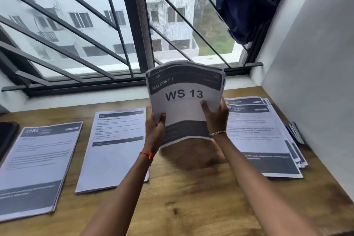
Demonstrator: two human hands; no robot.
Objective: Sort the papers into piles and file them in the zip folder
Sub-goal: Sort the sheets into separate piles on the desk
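Left hand (155, 122) and right hand (214, 117) clamp the stack (184, 101) by its lower side edges, thumbs on the front sheet and fingers curled behind. It stands nearly upright above the table (191, 207), between the middle pile (115, 147) and the right pile (262, 136).

The stack looks thick yet limp. It bows between the hands, and its top edges are uneven, so the sheets probably slide on one another. A two-sided hold with thumbs pressing suits it; a one-handed pinch at a corner would likely let it fan or crease.

Further out lies the left pile (38, 164). A dark flat thing (7, 136) at the far left may be the zip folder, though it is mostly cut off.
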